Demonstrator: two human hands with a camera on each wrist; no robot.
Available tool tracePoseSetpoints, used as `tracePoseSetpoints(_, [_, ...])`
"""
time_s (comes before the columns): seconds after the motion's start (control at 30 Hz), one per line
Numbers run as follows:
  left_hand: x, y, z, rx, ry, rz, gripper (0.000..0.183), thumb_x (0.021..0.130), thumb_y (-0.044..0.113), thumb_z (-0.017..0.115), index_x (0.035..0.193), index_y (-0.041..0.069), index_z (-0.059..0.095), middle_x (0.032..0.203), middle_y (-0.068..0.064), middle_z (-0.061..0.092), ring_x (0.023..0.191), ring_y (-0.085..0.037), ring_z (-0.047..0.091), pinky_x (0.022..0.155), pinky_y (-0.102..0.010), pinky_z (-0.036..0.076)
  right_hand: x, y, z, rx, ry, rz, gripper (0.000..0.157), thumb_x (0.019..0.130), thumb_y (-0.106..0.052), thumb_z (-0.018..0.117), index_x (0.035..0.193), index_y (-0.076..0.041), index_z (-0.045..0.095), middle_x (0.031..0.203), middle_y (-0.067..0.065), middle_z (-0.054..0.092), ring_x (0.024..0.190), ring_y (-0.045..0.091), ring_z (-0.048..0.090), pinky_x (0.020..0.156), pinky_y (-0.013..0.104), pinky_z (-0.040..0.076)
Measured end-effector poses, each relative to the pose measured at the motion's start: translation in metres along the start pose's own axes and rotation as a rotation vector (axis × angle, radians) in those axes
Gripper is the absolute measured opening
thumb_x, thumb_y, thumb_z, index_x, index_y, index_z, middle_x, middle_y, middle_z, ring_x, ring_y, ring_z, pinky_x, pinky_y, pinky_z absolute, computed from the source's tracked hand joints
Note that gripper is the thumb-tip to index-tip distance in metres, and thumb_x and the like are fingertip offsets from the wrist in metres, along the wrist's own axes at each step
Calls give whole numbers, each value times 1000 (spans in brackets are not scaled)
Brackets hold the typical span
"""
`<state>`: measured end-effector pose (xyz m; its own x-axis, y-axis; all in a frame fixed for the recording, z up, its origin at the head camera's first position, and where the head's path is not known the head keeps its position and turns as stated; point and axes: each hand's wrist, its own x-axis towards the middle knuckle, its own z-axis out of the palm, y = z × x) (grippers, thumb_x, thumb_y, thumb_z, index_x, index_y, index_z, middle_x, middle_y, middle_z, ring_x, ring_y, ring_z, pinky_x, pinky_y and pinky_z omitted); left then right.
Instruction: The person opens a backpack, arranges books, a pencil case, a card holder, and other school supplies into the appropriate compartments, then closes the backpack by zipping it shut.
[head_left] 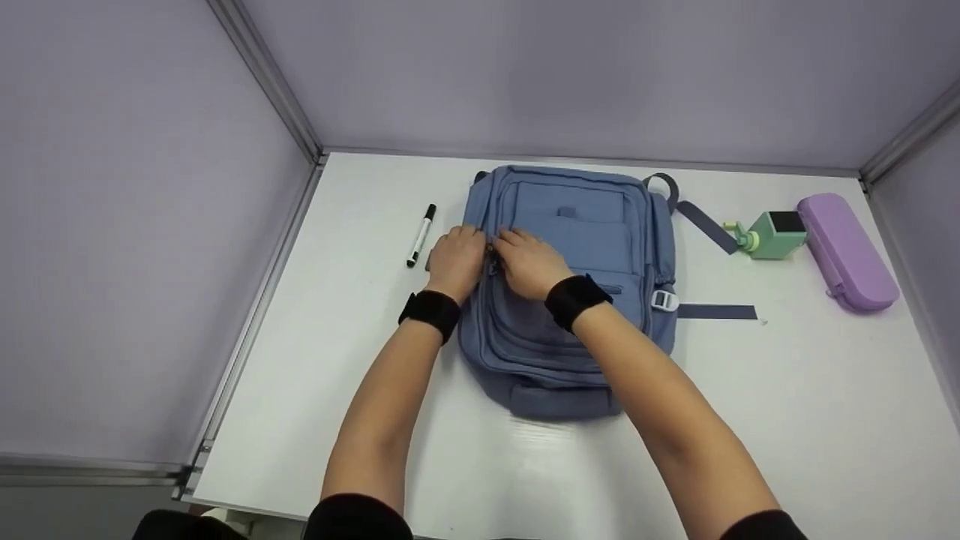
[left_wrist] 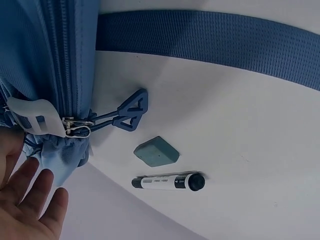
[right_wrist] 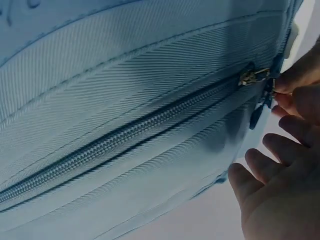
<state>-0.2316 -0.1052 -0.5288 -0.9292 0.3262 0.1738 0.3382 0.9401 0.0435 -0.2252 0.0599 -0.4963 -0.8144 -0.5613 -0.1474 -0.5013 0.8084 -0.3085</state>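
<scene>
A blue backpack (head_left: pixel 570 240) lies on its back on the white table. My left hand (head_left: pixel 456 259) grips its left edge, near a white plastic clip (left_wrist: pixel 37 117); the thumb and index tips are partly hidden there. My right hand (head_left: pixel 534 264) is just to the right, on the front of the bag. In the right wrist view, its thumb and index finger pinch a dark zipper pull (right_wrist: pixel 269 92) beside a brassy slider (right_wrist: pixel 250 76). The zipper (right_wrist: pixel 110 142) running from that slider has its teeth joined. Another zipper pull (left_wrist: pixel 132 110) hangs loose in the left wrist view.
Left of the bag lie a black-and-white marker (head_left: pixel 421 236) and a small grey-green block (left_wrist: pixel 156 151). On the right are dark straps (head_left: pixel 716 311), a green box with a crank (head_left: pixel 778 238), and a purple case (head_left: pixel 849 251). Pale panels (head_left: pixel 570 82) wall the table.
</scene>
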Motion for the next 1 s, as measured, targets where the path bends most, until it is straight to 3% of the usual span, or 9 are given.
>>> tracePoseSetpoints(0.17, [-1,4,-1,-24,-23,0,14,103,10,59,105,1,69,103,-17,67,97,-35,64,81,-46,55,2,3,6,9,-31,21,47,110,-20,43,155,-5,43,161,17,36,150,37,28,120,49,26])
tracePoseSetpoints(0.4, [-3,6,-4,-34,6,27,10,98,5,62,96,-1,70,93,-19,67,87,-38,65,76,-48,56,3,6,14,-15,7,21,44,110,-23,44,152,-8,49,158,15,42,149,34,32,115,53,34])
tracePoseSetpoints(0.73, [-9,2,-12,-32,-72,48,10,96,6,68,103,0,72,99,-19,68,92,-37,64,79,-47,56,3,6,15,-44,-2,23,46,111,-25,43,153,-8,47,160,14,40,150,33,31,118,51,31])
tracePoseSetpoints(1.0, [-22,2,-16,-9,-58,99,10,95,6,68,100,0,72,96,-18,67,89,-36,65,75,-47,56,3,7,16,-54,-3,11,45,110,-24,45,153,-8,48,160,14,40,149,33,31,118,50,31])
